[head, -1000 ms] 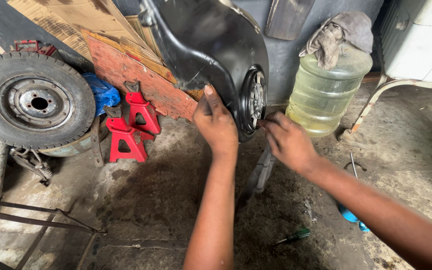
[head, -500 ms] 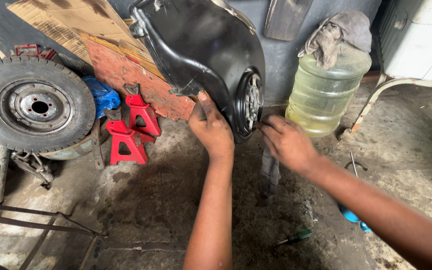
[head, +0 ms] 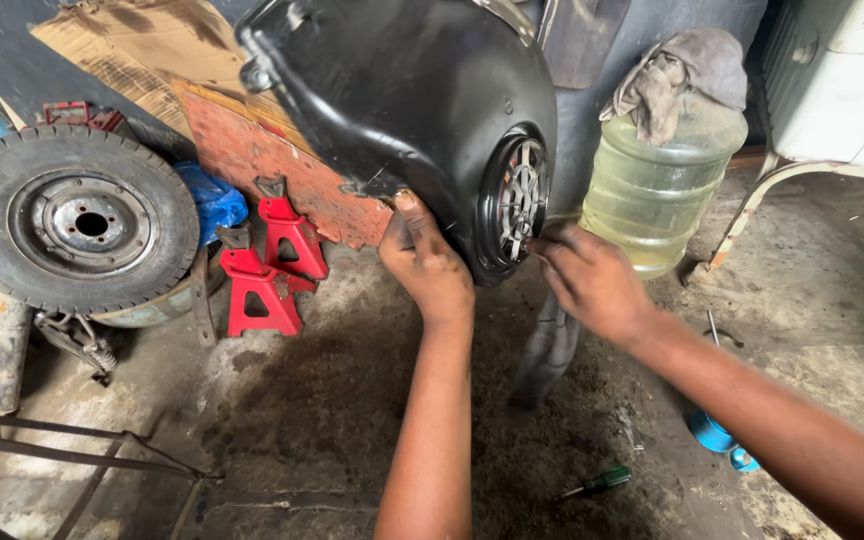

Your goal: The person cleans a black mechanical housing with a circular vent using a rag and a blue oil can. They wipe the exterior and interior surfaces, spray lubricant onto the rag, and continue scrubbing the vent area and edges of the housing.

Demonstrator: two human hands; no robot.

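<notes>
Scanning from the left, we pass a spare wheel leaning against the wall, a blue bag behind it, two red jack stands on the oily concrete floor, and a rust-red panel with cardboard above it. At centre hangs the piece we are working on, a black curved metal cover with a round vented grille at its lower right end, raised off the floor. Our left hand presses against the cover's lower edge, fingers curled loosely along the lip with the thumb up, bracing it and not clamping. Our right hand has its fingertips pinched together at the grille's rim; whether they hold a small fastener we cannot tell. We judge the cover to be stiff sheet metal, fairly heavy and awkward, greasy enough to slip, with thin edges that could bite; the rolled lower lip and the thick rim round the grille look the safest holds, not the grille's thin fins. Further right stands a large clear jug of yellowish liquid with a grey rag on top, then a green-handled screwdriver and a blue object on the floor
</notes>
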